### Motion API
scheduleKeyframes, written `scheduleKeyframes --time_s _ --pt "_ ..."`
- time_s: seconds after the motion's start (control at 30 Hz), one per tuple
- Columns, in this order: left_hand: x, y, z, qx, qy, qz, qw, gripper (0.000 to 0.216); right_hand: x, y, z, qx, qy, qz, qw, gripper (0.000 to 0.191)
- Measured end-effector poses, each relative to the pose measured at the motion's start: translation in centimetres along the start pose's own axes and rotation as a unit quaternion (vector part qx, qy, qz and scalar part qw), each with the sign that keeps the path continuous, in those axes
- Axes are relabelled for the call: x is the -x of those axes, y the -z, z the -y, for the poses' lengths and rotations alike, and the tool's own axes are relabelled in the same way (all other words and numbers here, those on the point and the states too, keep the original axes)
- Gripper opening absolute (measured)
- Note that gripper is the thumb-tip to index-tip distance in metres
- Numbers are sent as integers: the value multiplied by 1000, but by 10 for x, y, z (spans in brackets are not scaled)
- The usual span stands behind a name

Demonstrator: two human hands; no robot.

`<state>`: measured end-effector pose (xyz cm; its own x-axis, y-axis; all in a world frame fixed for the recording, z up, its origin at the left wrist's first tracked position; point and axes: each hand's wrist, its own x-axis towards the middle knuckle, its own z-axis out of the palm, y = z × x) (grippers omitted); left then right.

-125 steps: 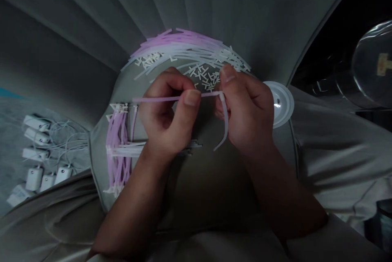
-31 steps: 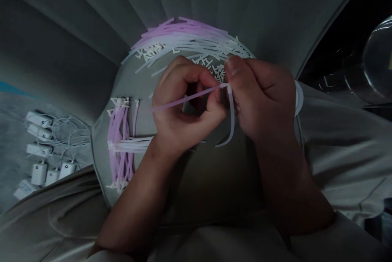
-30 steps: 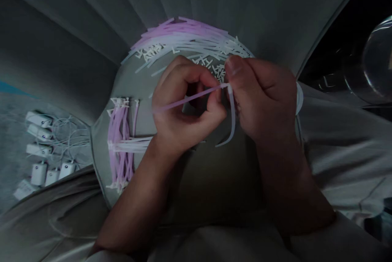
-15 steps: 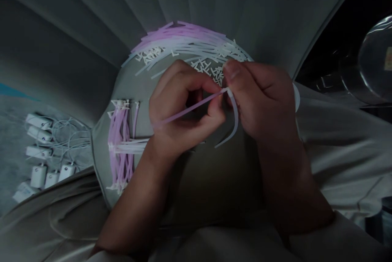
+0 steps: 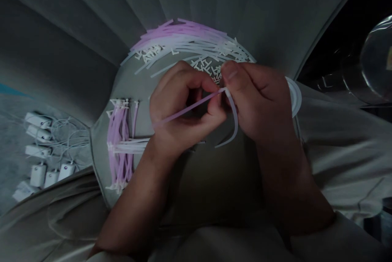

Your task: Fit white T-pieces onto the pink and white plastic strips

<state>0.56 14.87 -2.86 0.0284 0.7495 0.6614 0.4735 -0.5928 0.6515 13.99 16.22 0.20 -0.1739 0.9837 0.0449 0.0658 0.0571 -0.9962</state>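
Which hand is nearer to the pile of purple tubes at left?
Left. The left hand is just right of the pile; the right hand is farther right, beyond the left.

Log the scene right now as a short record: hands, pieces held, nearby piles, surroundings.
left hand: pinching pink strip near its white joint
right hand: holding the joint
hanging from joint: curved white strip
far edge: loose pink strips, loose white strips, small white connectors
left side: pink bundle with white strips crossing it
behind right hand: white round dish, partly hidden
floor, left: white boxes with cables
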Motion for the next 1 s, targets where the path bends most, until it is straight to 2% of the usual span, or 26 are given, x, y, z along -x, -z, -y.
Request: scheduleKeyframes --time_s 0.2,0.37,0.5,0.77,1.0 --pt "0 -1 0 5 -11 -8 1000 19 0 0 1 3 0 2 1000 43" --pt "-1 2 -3 -4 4 14 1000 19 1 1 0 26 8 6 1000 43" --pt "-1 1 0 -10 -18 5 1000 19 1 1 -1 20 23 11 999 42" --pt "1 1 -2 4 27 10 1000 17 1 1 0 18 23 13 999 43" --pt "-1 1 -1 4 10 4 1000 17 2 1 0 -5 21 21 1000 42"
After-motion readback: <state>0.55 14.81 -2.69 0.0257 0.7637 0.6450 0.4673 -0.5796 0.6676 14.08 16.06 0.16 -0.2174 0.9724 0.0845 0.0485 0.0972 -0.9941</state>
